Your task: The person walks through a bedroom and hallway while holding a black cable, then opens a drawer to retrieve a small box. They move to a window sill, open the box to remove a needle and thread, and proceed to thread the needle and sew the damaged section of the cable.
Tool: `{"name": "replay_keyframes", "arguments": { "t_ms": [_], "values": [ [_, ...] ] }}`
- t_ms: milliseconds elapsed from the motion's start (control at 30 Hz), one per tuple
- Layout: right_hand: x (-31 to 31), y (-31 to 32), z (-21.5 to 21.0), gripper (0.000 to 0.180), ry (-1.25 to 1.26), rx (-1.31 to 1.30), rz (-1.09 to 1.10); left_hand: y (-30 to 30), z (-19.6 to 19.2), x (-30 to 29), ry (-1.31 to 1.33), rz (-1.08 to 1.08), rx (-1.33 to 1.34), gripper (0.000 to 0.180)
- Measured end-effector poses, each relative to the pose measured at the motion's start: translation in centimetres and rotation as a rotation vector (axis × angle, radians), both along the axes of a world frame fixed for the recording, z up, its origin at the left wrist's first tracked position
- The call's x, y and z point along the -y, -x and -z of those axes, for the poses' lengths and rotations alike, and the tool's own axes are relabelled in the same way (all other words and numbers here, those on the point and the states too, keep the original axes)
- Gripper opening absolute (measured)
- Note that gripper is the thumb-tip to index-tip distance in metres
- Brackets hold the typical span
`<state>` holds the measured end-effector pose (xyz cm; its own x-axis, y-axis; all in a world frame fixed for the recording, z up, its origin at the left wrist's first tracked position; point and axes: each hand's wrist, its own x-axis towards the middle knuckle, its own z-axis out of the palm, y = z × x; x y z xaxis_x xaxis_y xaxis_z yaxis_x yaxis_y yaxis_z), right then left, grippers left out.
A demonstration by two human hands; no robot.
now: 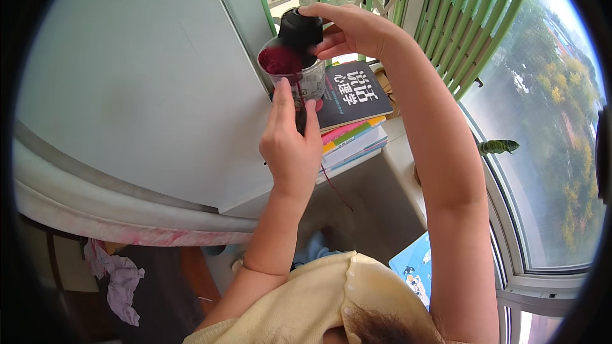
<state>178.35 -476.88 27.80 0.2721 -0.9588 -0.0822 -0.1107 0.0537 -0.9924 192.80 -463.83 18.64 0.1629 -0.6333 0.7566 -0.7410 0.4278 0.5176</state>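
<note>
Dark-red yarn ball (279,60) sits in clear jar (294,76) — left hand (292,146) grips jar; right hand (350,25) grasps black lid (299,28). Keep jar steady — lower lid squarely, clear of the strand.

left hand (290,143) gripping glass jar (296,76), right hand (350,28) on black lid (299,28)

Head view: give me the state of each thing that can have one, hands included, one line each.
Clear jar: open, lid off, held up, dark red yarn ball inside.
Black lid: off the jar, just above its mouth.
Red yarn: balled in the jar, one strand hanging down.
Left hand: closed around the jar.
Right hand: closed on the black lid.
Books: closed, stacked flat on the sill.
</note>
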Motion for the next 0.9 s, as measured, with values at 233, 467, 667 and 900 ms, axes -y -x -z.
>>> {"name": "replay_keyframes", "arguments": {
  "t_ms": [233, 467, 667, 900],
  "values": [
    [-0.4, 0.9, 5.5, 0.076, 0.066, 0.144, 0.083, -2.6, 4.5, -3.0, -0.031, 0.203, -0.043, 0.031],
    [-1.5, -2.4, 9.4, 0.066, 0.033, 0.322, 0.158, -0.6, 4.7, -3.4, -0.079, 0.345, -0.111, 0.019],
    [-1.4, 6.3, 12.1, 0.033, 0.211, 0.229, 0.485, -0.1, 4.8, -2.7, -0.006, 0.450, -0.043, 0.023],
    [2.0, 12.7, 23.7, 0.066, -0.016, -1.065, 0.605, 1.5, 5.6, -2.0, -0.024, 0.593, -0.084, 0.023]
  ]
}}
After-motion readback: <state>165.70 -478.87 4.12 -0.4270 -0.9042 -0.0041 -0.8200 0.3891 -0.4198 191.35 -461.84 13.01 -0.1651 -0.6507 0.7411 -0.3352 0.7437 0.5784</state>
